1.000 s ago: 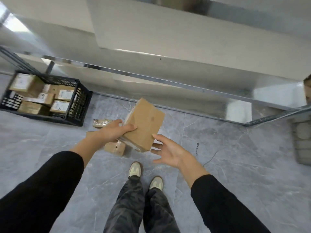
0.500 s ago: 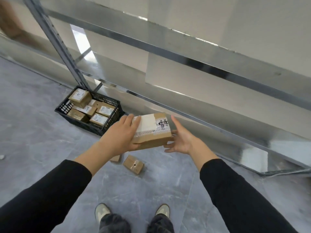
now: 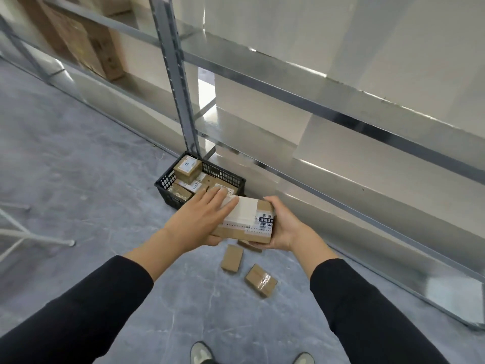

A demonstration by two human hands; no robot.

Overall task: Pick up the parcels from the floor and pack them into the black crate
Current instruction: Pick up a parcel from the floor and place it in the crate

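I hold a brown cardboard parcel (image 3: 250,222) with a white label above the floor, between both hands. My left hand (image 3: 199,219) lies over its top and left side, thumb under it. My right hand (image 3: 282,227) grips its right end from below. The black crate (image 3: 225,177) stands on the floor just beyond, against the shelving upright, and holds several brown parcels. Two small parcels (image 3: 232,258) (image 3: 261,280) lie on the floor below my hands; a third (image 3: 249,245) shows partly under the held one.
Metal shelving (image 3: 328,111) runs along the right and back, its upright post (image 3: 175,74) rising behind the crate. Large cardboard cartons (image 3: 78,38) stand on the far-left shelf. A white frame (image 3: 34,237) lies on the grey floor at left. My shoes (image 3: 202,355) show at the bottom.
The view has swung left and up toward the crate. Both hands carried the parcel closer to the crate, and my right hand now cups its end from below.
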